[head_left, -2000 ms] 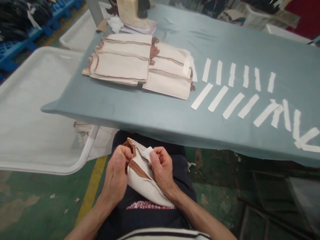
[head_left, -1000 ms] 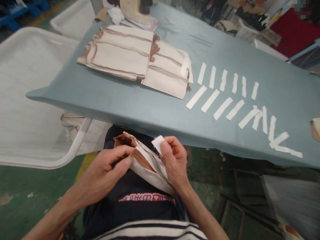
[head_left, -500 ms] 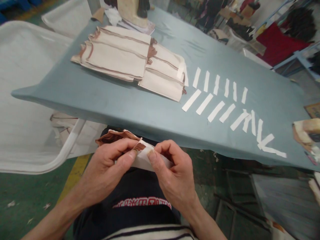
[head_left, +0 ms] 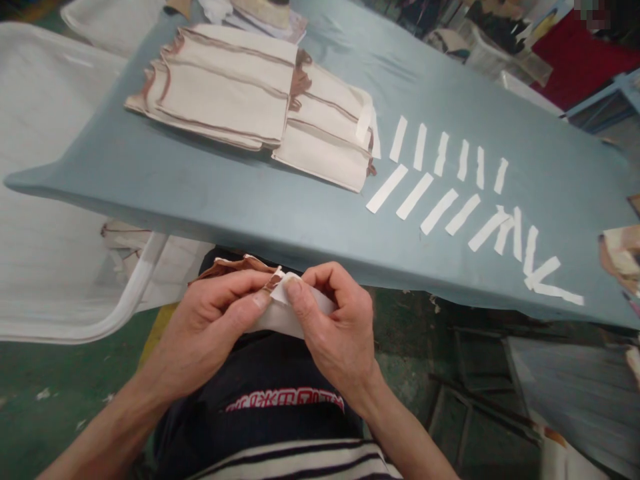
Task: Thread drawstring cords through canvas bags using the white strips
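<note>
Apparently partway, my left hand (head_left: 217,323) pinches the pouch (head_left: 277,325) while my right hand (head_left: 337,323) pinches a white strip (head_left: 281,292) against it, other strips (head_left: 387,189) lying unused on the table (head_left: 220,190).

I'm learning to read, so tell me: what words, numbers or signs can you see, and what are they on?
Nothing reads clearly.
Red-and-white lettering on the dark cloth over the lap: too blurred to read.
White strips on the table: no writing visible.
Papers at the top: too blurred to tell.
</note>
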`<state>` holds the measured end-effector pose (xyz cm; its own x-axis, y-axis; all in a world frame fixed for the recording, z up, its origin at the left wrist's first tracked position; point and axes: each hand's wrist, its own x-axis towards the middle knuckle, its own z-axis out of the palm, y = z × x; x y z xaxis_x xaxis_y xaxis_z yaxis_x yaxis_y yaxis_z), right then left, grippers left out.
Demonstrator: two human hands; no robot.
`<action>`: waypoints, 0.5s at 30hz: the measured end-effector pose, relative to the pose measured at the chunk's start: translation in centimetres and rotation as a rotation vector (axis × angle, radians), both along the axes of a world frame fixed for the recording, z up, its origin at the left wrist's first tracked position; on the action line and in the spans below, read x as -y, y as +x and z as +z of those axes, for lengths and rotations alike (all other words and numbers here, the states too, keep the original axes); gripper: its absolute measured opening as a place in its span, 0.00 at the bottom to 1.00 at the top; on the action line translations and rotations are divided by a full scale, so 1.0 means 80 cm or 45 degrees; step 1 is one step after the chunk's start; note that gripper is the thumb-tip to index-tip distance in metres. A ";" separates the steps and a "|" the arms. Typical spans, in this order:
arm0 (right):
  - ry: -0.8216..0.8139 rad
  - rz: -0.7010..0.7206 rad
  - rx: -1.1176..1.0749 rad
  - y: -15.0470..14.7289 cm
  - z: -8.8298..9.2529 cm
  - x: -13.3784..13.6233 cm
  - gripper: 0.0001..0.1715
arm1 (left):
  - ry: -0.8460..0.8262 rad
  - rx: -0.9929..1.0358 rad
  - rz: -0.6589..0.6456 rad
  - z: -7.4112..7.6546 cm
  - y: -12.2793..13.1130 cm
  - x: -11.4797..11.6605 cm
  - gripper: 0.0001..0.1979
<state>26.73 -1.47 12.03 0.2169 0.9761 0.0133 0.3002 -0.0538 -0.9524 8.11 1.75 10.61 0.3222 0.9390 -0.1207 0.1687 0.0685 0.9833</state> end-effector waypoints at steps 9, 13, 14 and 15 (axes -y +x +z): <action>0.092 -0.042 0.007 -0.003 -0.013 -0.005 0.16 | -0.285 0.166 0.003 -0.026 -0.009 -0.003 0.18; 0.093 -0.050 -0.009 -0.004 -0.017 -0.008 0.16 | -0.307 0.211 0.019 -0.026 -0.005 -0.004 0.15; 0.088 -0.053 -0.010 -0.004 -0.018 -0.008 0.16 | -0.309 0.215 0.020 -0.026 -0.005 -0.004 0.14; 0.084 -0.056 -0.010 -0.005 -0.019 -0.008 0.16 | -0.309 0.214 0.020 -0.027 -0.005 -0.004 0.14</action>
<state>26.36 -0.79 10.53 0.2598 0.9627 0.0756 0.2911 -0.0034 -0.9567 7.68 2.08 8.43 0.3422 0.8942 -0.2886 0.0020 0.3064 0.9519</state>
